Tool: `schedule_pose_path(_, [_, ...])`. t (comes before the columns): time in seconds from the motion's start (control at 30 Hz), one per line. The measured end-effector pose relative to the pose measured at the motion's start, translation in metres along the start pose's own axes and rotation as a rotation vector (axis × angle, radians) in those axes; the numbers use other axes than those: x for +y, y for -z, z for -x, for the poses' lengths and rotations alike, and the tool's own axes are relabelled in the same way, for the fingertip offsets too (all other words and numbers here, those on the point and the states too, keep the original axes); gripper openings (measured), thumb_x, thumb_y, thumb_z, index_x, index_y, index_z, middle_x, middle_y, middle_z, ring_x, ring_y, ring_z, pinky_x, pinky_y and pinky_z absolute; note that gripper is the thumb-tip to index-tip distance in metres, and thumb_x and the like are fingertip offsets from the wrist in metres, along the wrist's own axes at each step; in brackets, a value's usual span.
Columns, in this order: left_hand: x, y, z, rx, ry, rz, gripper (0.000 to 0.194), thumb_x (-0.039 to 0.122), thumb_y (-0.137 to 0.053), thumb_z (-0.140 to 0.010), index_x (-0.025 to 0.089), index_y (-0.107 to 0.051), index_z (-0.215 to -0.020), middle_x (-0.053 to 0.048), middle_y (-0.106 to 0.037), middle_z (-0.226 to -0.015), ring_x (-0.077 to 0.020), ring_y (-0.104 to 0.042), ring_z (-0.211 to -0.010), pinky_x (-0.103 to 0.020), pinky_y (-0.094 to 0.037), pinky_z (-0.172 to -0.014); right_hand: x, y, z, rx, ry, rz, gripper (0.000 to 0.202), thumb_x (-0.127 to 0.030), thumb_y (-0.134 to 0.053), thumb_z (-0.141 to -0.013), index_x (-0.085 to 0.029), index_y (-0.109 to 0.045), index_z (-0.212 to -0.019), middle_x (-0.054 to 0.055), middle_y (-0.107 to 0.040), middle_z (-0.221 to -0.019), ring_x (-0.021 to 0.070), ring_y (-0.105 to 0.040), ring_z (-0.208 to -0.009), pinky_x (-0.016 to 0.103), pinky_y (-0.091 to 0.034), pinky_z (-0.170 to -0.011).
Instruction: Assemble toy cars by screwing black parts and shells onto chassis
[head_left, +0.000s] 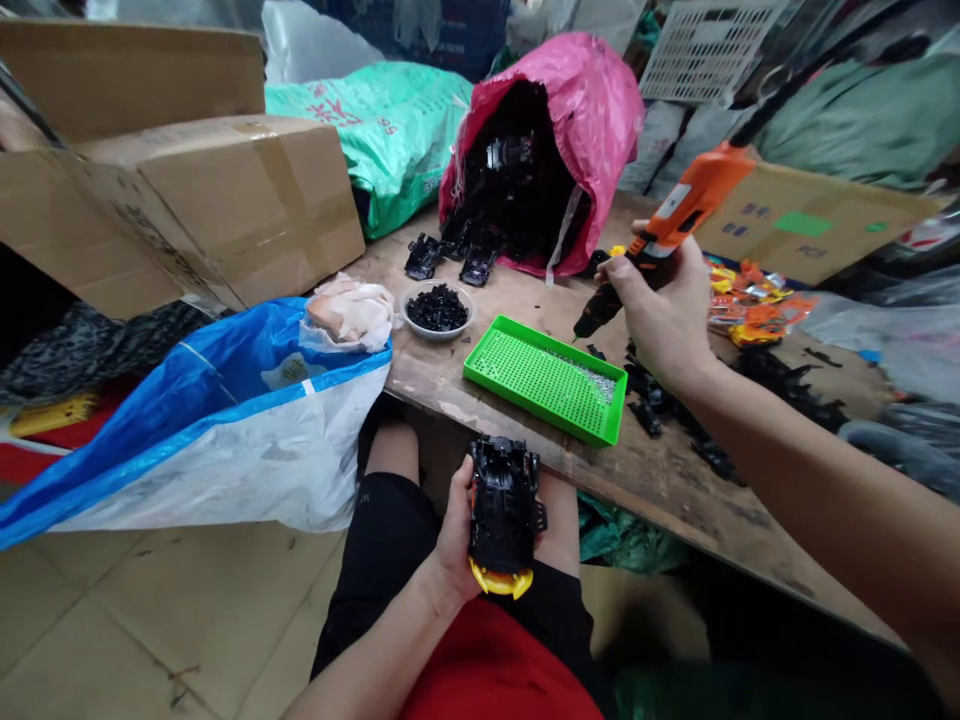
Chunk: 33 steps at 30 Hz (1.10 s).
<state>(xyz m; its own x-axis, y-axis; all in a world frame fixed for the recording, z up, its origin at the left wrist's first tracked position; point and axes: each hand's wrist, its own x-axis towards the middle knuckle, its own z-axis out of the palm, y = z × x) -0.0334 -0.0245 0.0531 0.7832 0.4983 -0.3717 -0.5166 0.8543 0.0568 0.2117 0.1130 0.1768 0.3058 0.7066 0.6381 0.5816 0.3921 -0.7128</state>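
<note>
My left hand (450, 540) is closed around a toy car (504, 510), held above my lap. Its black underside faces up, and a yellow bumper points toward me. My right hand (667, 310) grips an orange and black electric screwdriver (686, 205), its cable running to the upper right. The tool's tip points down above the far right part of a green perforated tray (540, 400). Small silvery screws (592, 380) lie in that tray, mostly toward its right end.
A bowl of small black parts (437, 310) stands left of the tray. Behind it, a pink sack (600, 110) spills black car parts. Orange toy pieces (757, 300) and black parts (795, 385) lie at right. A blue-and-white bag (300, 430) hangs open beside cardboard boxes (247, 200).
</note>
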Motion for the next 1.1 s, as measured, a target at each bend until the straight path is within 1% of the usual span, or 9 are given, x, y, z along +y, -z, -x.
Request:
schedule_pose_path(0.3, [0.003, 0.001, 0.001, 0.063, -0.061, -0.053, 0.070, 0.068, -0.037, -0.096, 0.009, -0.069, -0.116, -0.015, -0.077, -0.088, -0.0276, -0.074, -0.082, -0.039, -0.058, -0.078, 0.020, 0.005, -0.009, 0.003, 0.077, 0.074, 0.020, -0.018, -0.067, -0.090, -0.019, -0.055, -0.107, 0.003, -0.062, -0.096, 0.0137, -0.064, -0.086, 0.032, -0.052, -0.083])
schedule_pose_path(0.47, [0.004, -0.002, 0.002, 0.039, -0.071, -0.059, 0.068, 0.069, -0.042, -0.093, 0.011, -0.069, -0.118, -0.014, -0.077, -0.091, -0.0268, -0.074, -0.082, -0.039, -0.058, -0.079, 0.007, 0.004, -0.006, 0.006, 0.052, 0.090, 0.016, -0.017, -0.068, -0.089, -0.019, -0.056, -0.099, 0.005, -0.064, -0.095, 0.0137, -0.063, -0.086, 0.033, -0.052, -0.084])
schedule_pose_path(0.6, [0.007, -0.003, 0.003, 0.049, -0.114, -0.057, 0.070, 0.068, -0.038, -0.095, 0.008, -0.071, -0.109, -0.014, -0.076, -0.085, -0.0236, -0.072, -0.075, -0.036, -0.058, -0.076, -0.010, 0.006, 0.009, -0.035, -0.042, 0.113, 0.029, -0.015, -0.068, -0.087, -0.020, -0.058, -0.114, 0.013, -0.067, -0.119, 0.0172, -0.065, -0.102, 0.038, -0.052, -0.091])
schedule_pose_path(0.7, [0.010, -0.004, 0.003, 0.064, -0.174, -0.074, 0.070, 0.068, -0.039, -0.095, 0.007, -0.072, -0.106, -0.013, -0.076, -0.083, -0.0218, -0.071, -0.069, -0.033, -0.057, -0.070, -0.024, 0.012, 0.037, -0.004, -0.108, 0.118, 0.058, -0.019, -0.074, -0.079, -0.025, -0.054, -0.133, 0.016, -0.057, -0.139, 0.0255, -0.062, -0.117, 0.047, -0.054, -0.093])
schedule_pose_path(0.8, [0.014, -0.005, 0.002, 0.053, -0.262, -0.120, 0.070, 0.068, -0.042, -0.094, 0.006, -0.072, -0.106, -0.012, -0.076, -0.085, -0.0220, -0.070, -0.068, -0.031, -0.055, -0.065, -0.043, 0.022, 0.083, -0.098, -0.154, 0.081, 0.046, -0.031, -0.073, -0.082, -0.028, -0.062, -0.126, 0.011, -0.065, -0.128, 0.0265, -0.067, -0.110, 0.047, -0.056, -0.091])
schedule_pose_path(0.87, [0.017, -0.008, 0.003, 0.045, -0.291, -0.124, 0.070, 0.069, -0.044, -0.093, 0.006, -0.073, -0.105, -0.012, -0.075, -0.084, -0.0222, -0.071, -0.069, -0.030, -0.055, -0.065, -0.054, 0.028, 0.119, -0.200, -0.266, 0.049, 0.030, -0.039, -0.071, -0.085, -0.028, -0.069, -0.113, 0.008, -0.073, -0.106, 0.0252, -0.070, -0.095, 0.042, -0.059, -0.082])
schedule_pose_path(0.93, [0.021, -0.010, 0.003, 0.050, -0.291, -0.106, 0.069, 0.069, -0.048, -0.091, 0.007, -0.074, -0.104, -0.011, -0.076, -0.084, -0.0215, -0.071, -0.071, -0.029, -0.055, -0.066, -0.062, 0.031, 0.157, -0.399, -0.412, 0.018, 0.022, -0.045, -0.071, -0.085, -0.026, -0.075, -0.095, 0.007, -0.075, -0.090, 0.0244, -0.070, -0.081, 0.038, -0.058, -0.071])
schedule_pose_path(1.03, [0.024, -0.011, 0.003, 0.095, -0.313, -0.094, 0.066, 0.069, -0.056, -0.087, 0.009, -0.075, -0.104, -0.011, -0.077, -0.085, -0.0207, -0.071, -0.074, -0.028, -0.055, -0.069, -0.066, 0.026, 0.208, -0.694, -0.682, -0.084, 0.032, -0.054, -0.067, -0.087, -0.023, -0.075, -0.082, 0.006, -0.074, -0.078, 0.0226, -0.068, -0.072, 0.034, -0.056, -0.065])
schedule_pose_path(1.1, [0.024, -0.011, 0.002, 0.118, -0.357, -0.111, 0.065, 0.071, -0.061, -0.083, 0.011, -0.076, -0.104, -0.010, -0.077, -0.086, -0.0218, -0.072, -0.076, -0.029, -0.055, -0.070, -0.065, 0.016, 0.234, -0.763, -0.902, -0.259, 0.044, -0.063, -0.061, -0.088, -0.021, -0.074, -0.088, 0.009, -0.075, -0.082, 0.0215, -0.070, -0.073, 0.031, -0.056, -0.065])
